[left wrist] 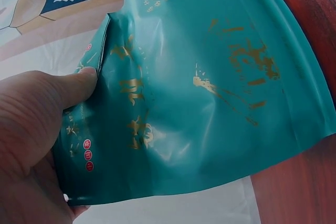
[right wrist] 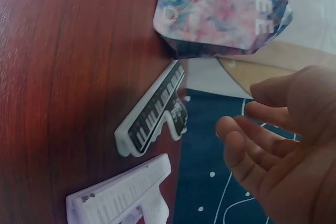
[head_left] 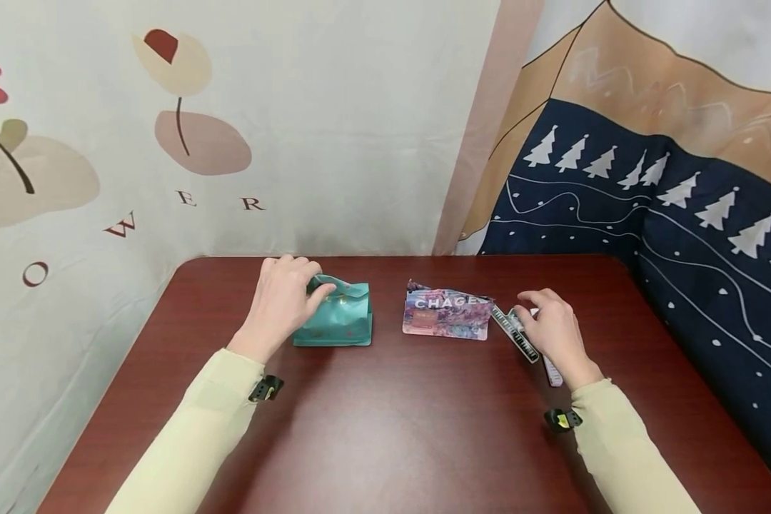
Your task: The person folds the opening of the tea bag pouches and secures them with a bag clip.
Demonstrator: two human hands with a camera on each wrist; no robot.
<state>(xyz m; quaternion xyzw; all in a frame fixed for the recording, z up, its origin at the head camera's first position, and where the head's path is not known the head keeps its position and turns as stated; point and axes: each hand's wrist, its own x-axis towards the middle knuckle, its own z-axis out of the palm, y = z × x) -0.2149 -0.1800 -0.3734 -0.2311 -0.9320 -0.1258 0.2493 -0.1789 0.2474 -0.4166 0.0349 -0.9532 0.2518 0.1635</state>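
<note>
My left hand [head_left: 284, 294] pinches the folded-over top of a teal pouch [head_left: 339, 320], which stands on the table at left of centre. In the left wrist view the thumb presses the fold against the pouch, whose front [left wrist: 210, 87] carries gold lettering. My right hand [head_left: 552, 325] hovers with loosely bent fingers above two bag clips printed like piano keyboards. One is a black clip [right wrist: 152, 111]; the other is a whitish clip [right wrist: 118, 192], partly under the hand in the head view. Nothing is between the right fingers.
A pink and blue pouch [head_left: 446, 321] marked CHAGEE lies in the middle, its upper edge folded, close to the black clip's far end. The dark red wooden table [head_left: 398, 428] meets a printed cloth [head_left: 360, 143] at the back and a navy cloth [head_left: 700, 285] at right.
</note>
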